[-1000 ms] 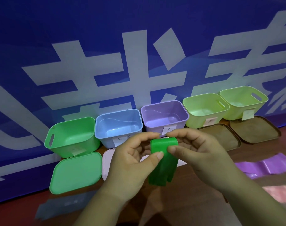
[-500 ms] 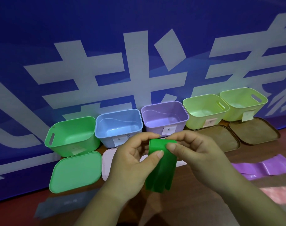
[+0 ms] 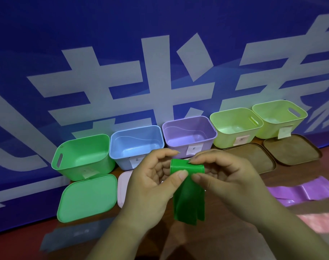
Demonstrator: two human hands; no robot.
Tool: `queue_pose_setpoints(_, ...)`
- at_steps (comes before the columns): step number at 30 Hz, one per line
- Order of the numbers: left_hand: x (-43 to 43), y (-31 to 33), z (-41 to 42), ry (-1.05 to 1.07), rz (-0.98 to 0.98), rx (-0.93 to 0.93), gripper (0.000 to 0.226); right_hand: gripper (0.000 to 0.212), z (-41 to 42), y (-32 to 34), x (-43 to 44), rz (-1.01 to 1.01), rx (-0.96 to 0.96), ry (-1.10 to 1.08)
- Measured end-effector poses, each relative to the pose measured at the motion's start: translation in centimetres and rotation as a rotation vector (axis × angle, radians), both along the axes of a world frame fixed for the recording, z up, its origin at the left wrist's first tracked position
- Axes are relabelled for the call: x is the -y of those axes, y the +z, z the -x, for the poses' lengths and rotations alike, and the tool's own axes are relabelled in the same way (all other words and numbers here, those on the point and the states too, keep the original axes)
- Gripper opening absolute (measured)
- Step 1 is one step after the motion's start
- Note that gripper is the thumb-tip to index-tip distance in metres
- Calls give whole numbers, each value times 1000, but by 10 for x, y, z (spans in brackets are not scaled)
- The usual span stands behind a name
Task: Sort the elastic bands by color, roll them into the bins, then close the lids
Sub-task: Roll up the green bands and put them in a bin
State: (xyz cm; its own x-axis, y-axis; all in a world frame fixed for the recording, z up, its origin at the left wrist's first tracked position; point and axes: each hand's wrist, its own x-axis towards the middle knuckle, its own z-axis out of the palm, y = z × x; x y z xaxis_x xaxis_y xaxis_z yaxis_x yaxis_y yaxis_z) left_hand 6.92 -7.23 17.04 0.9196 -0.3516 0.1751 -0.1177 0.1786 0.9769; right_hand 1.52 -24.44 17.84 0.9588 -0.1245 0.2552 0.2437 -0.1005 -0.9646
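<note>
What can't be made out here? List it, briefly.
Head view only:
- Pale lid: mostly hidden behind the left hand.
- Green band: its rolled top is partly covered by that hand and the right hand, so the number of turns is unclear.
- Label on the purple bin: writing too small to read.
- Purple band: cut off by the right edge.
- Pink band: blurred, also cut by that edge.
</note>
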Motion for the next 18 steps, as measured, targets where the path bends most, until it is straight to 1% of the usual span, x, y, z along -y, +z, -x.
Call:
queue_pose_setpoints(4, 0, 1, -1, -13, -29, 21, 28, 36, 1, 0, -1, -41, -31, -6)
queue_pose_setpoints(6, -1, 1, -1, -27, -47, 30, 26, 29, 2, 2, -1, -30, -33, -13)
queue_pose_setpoints(8, -2, 1, -2, -48, -70, 53, 27, 16, 1, 4, -1, -37, -36, -22)
queue_pose_setpoints(11, -5, -1, -3, -77, -92, 87, 30, 20, 1, 7, -2, -44, -46, -41)
queue_pose_setpoints(18, -5, -3, -3, -54, -50, 141, 27, 18, 1, 7, -4, -71, -72, -48)
